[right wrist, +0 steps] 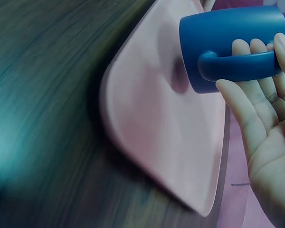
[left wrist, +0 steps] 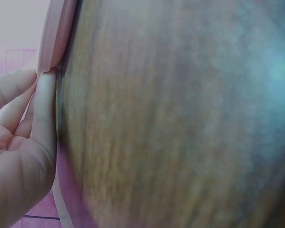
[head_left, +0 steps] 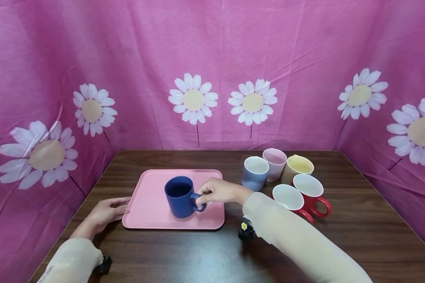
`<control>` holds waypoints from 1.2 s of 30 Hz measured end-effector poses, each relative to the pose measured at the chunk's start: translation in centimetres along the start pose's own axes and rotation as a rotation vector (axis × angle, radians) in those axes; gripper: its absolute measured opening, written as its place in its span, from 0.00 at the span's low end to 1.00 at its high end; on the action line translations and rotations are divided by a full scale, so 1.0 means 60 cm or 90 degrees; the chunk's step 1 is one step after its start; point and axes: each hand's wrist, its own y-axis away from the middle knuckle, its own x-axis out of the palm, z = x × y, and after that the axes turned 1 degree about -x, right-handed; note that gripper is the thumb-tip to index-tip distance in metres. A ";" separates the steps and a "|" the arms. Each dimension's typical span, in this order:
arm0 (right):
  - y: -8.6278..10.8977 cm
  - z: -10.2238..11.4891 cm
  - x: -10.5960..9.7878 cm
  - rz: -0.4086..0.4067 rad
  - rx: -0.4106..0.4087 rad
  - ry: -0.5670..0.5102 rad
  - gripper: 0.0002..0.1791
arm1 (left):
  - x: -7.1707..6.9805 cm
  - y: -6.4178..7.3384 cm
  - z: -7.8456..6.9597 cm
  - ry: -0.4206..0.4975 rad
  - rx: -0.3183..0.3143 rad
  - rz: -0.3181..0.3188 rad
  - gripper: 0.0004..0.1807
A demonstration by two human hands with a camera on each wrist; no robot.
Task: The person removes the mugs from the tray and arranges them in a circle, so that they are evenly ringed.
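Observation:
My right hand (head_left: 214,190) grips the handle of a dark blue mug (head_left: 178,198). In the head view the mug is upright over the pink tray (head_left: 148,208). The right wrist view shows fingers through the handle, the thumb against it, and a dark shadow on the tray beside the mug's base. At the tray's left edge, my left hand (head_left: 108,214) holds the rim. Up close in the left wrist view, thumb and fingers meet at that pink rim (left wrist: 54,38).
Right of the tray stand several mugs: a light blue one (head_left: 253,181), a pink one (head_left: 276,167), a yellow one (head_left: 290,173) and two with red handles, one a red mug (head_left: 309,198). A flowered pink cloth (head_left: 219,39) hangs around the wooden table (head_left: 170,255).

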 end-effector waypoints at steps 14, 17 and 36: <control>0.085 -0.008 -0.027 -0.100 0.010 0.034 0.08 | 0.011 0.005 -0.009 -0.042 -0.046 -0.041 0.31; 0.104 -0.008 -0.031 -0.124 0.030 0.046 0.09 | 0.012 0.004 -0.010 -0.040 -0.047 -0.041 0.31; 0.180 -0.008 -0.002 -0.280 0.067 0.042 0.10 | 0.012 0.004 -0.013 -0.039 -0.043 -0.039 0.31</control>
